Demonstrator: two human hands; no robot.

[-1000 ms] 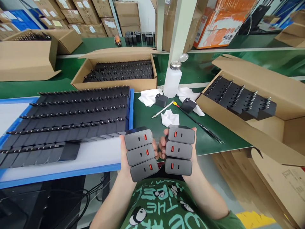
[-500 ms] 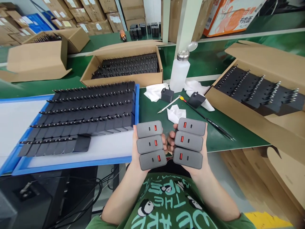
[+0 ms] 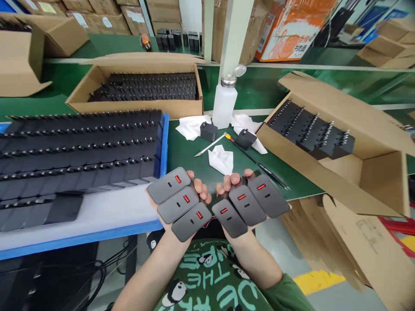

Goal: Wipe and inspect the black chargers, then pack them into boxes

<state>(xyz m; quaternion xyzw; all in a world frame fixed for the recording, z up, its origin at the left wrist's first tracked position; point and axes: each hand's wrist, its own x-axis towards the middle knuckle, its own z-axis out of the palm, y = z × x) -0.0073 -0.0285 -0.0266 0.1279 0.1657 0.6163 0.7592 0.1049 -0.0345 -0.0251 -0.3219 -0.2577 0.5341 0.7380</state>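
Left stack [image 3: 178, 204] of three grey chargers lies across the left hand [image 3: 198, 190]. Right stack [image 3: 248, 205], also three, lies across the right hand [image 3: 234, 180]. Both hands are closed on their stacks from beneath, with fingertips curling up over the inner edges; neither hand is free. Change against half a second ago: the stacks then sat as near-level rows, faces square to the view. Now each is turned, the left running down to the right and the right running up to the right, so they form a shallow V whose lower ends are close but apart. The faces lie flatter, and all six orange ports show. Count per hand is unchanged and nothing is set down, so I judge this a re-angling of the same hold, not a release. Both stacks hang in the air on the near side of the white bottle [image 3: 223, 103], past the front edge of the table [image 3: 191, 155] and above the green shirt [image 3: 220, 276]. At the foot of the bottle lie white wipes [image 3: 222, 160], two loose black chargers [image 3: 208, 131], a thin metal tool [image 3: 210, 145] and a long black pen [image 3: 259, 164]. Left of the bottle, a blue tray [image 3: 164, 138] carries rows of black chargers [image 3: 81, 151]. Behind and left of the bottle stands an open carton [image 3: 184, 110], also filled. Right of the bottle is a second carton [image 3: 324, 181], partly filled.
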